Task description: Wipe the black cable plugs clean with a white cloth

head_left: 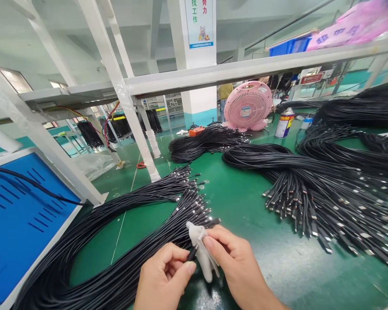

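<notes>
Cable connector (192,254) sits pinched in the left hand (166,273), its tip at the white cloth (206,262) gripped by the right hand (237,260). Green tabletop (237,189) lies bare between cable bundles (138,247); the shelf's (242,70) blue bin (289,47) hides its contents.

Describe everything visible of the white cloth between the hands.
The white cloth looks like soft, thin fabric, crumpled and folded, with a rounded, finger-like lower end and a tip on top. The right grip pinches it above the green tabletop; its lower part hangs down. A black connector in the left grip points at its left side; contact is unclear.
</notes>
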A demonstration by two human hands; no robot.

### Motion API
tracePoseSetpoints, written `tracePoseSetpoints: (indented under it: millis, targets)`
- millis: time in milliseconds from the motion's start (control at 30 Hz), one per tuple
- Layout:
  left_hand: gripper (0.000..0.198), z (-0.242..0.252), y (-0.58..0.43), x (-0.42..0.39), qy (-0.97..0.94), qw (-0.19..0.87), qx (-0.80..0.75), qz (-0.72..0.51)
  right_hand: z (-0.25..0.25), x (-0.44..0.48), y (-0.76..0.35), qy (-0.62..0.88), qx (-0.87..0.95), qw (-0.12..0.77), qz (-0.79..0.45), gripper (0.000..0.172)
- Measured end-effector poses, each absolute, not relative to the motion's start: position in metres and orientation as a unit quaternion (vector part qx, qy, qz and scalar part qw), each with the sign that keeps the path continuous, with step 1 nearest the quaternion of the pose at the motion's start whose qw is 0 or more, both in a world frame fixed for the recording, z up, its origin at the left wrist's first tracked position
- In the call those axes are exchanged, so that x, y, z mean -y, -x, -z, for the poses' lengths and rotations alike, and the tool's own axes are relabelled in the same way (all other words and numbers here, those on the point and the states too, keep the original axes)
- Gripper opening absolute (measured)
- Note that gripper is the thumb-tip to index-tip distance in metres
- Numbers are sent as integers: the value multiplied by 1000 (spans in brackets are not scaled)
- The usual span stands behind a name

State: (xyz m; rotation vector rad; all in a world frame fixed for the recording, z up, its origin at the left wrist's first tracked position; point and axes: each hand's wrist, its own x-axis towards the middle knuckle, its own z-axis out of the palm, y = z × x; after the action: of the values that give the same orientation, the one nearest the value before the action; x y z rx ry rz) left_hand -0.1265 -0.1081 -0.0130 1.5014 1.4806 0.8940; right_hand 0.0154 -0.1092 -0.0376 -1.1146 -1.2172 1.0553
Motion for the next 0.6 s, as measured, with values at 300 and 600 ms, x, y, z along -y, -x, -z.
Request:
tracePoseSetpoints:
  millis: [300,600]
  targets:
    - [12,22,131,105,-644,356,-582,-347,38,109,-13,483,584,496,-424,26]
    - [21,8,124,108,-557,449,-591,-373,38,108,-15,496,530,525,-445,26]
